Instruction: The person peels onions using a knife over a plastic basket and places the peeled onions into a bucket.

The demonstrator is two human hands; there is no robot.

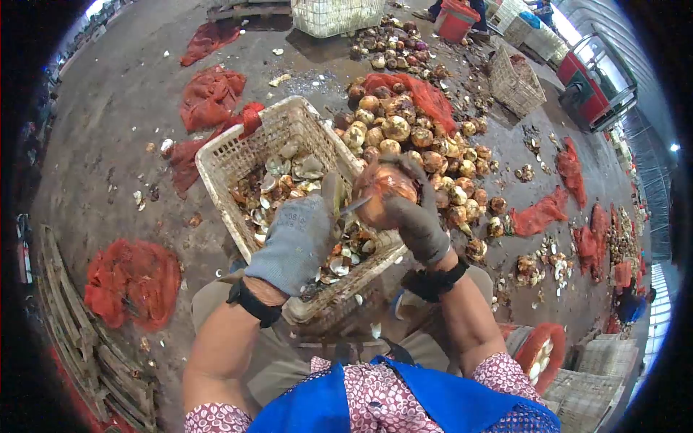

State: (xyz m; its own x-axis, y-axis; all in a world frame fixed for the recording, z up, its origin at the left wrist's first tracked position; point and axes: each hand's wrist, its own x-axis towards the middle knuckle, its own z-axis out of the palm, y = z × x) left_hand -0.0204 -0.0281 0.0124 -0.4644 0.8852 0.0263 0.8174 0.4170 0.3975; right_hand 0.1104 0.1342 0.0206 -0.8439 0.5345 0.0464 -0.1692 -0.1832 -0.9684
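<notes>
Grasping a round, reddish-brown onion (382, 187) in the grey-gloved right hand (420, 227), over the right edge of a dirty white plastic crate (278, 126). Clenching a metal-bladed knife (354, 205) in the grey-gloved left hand (297, 234), just left of the onion. Facing a heap of round golden-brown onions (397, 128) beyond, then a red bucket (456, 23) far right.

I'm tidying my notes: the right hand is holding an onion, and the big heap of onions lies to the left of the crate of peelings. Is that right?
Not quite: the heap of onions lies to the right of the crate of peelings, as the head view shows. The right hand is holding an onion.
</notes>
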